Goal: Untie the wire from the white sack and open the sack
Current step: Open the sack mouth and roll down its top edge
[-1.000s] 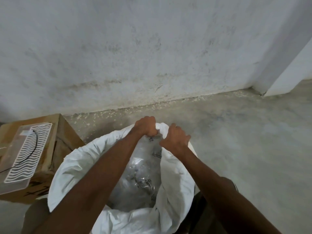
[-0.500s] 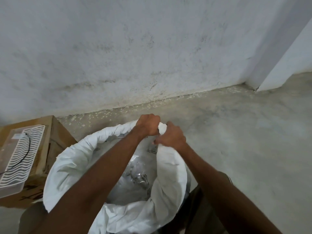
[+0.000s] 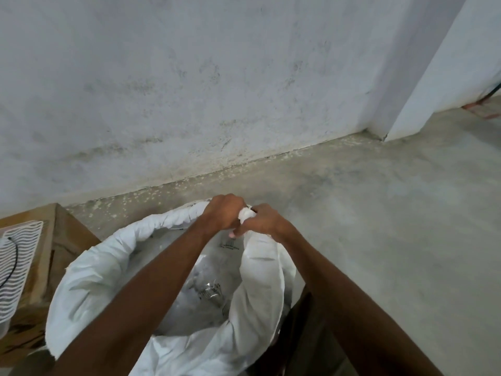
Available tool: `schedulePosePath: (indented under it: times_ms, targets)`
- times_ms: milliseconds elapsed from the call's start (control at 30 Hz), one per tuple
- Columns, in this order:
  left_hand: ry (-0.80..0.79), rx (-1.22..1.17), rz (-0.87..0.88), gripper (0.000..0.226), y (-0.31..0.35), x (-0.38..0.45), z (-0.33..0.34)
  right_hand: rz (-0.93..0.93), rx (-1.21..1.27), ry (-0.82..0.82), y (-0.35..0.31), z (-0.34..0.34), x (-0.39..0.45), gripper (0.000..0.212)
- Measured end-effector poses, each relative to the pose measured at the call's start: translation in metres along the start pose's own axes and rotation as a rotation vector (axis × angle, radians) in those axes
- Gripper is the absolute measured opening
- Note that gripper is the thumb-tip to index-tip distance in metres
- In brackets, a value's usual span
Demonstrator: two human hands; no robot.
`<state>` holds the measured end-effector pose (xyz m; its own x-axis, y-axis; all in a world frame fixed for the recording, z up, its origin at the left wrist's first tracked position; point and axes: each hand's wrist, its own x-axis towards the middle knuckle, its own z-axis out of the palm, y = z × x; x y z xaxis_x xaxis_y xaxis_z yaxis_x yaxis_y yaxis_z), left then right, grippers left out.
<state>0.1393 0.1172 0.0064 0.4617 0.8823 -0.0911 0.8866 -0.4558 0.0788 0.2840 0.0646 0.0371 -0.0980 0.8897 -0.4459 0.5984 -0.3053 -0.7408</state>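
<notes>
We see the white sack [image 3: 89, 283] standing on the concrete floor [image 3: 393, 226] with its mouth open wide and its rim rolled outward into a thick collar. Inside it lies clear plastic wrapping [image 3: 206, 283] with some dark print on it. At the far side of the rim, the cloth is gathered into a small bunch that sits between the two hands, which touch each other there. Our left hand [image 3: 223, 215] has its fingers curled over the rolled rim just left of that bunch, and our right hand [image 3: 264, 222] grips the bunch itself, thumb pressed against the cloth, with the sack's right wall hanging down from under it. We cannot make out any wire on the sack.

To the left of the sack, just beside it, stands a brown cardboard box [image 3: 65, 240]; a clear flat pack with white wavy lines [image 3: 16, 270] lies on top of it. Behind everything rises a stained pale wall [image 3: 217, 90].
</notes>
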Motion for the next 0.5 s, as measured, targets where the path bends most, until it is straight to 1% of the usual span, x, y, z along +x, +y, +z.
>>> schedulePosePath:
  times_ms: [33,67,100,133,167,233,267,300,367,400,433,467,500]
  targets:
    - [-0.013,0.036,-0.028,0.021,0.001,0.004,-0.004,0.001,-0.1,0.111,0.004,0.01,-0.003,0.072]
    - [-0.018,0.044,-0.057,0.023,0.0,0.007,-0.006,0.001,-0.222,0.214,0.009,0.021,-0.006,0.085]
    - [-0.021,0.042,-0.082,0.027,0.0,0.01,-0.007,-0.006,-0.319,0.301,0.014,0.031,-0.011,0.092]
    - [-0.035,0.03,-0.101,0.028,-0.001,0.014,-0.007,0.006,-0.355,0.36,0.02,0.039,-0.014,0.091]
    - [-0.061,0.008,-0.111,0.027,-0.002,0.017,-0.007,-0.007,-0.329,0.413,0.025,0.044,-0.017,0.084]
    - [-0.086,-0.032,-0.101,0.029,0.0,0.021,-0.005,-0.06,-0.199,0.466,0.031,0.044,-0.017,0.06]
    - [-0.053,-0.043,-0.064,0.035,0.001,0.02,-0.001,-0.055,-0.136,0.443,0.032,0.04,-0.015,0.05]
    - [0.018,-0.044,0.009,0.044,0.003,0.016,0.003,-0.038,-0.071,0.403,0.031,0.033,-0.011,0.042]
    - [0.146,-0.024,0.237,0.058,0.004,0.006,0.015,0.042,0.033,0.254,0.029,0.015,-0.004,0.032]
    - [0.166,-0.021,0.322,0.06,0.003,0.002,0.022,0.073,0.056,0.153,0.025,0.007,-0.004,0.026]
    - [0.149,-0.021,0.347,0.056,0.006,-0.001,0.024,0.086,0.065,0.051,0.023,0.001,-0.002,0.023]
    - [0.104,-0.015,0.32,0.048,0.01,-0.001,0.024,0.094,0.038,-0.036,0.02,-0.003,-0.002,0.026]
    - [0.049,0.016,0.256,0.037,0.017,0.0,0.017,0.098,0.003,-0.058,0.02,-0.004,-0.001,0.029]
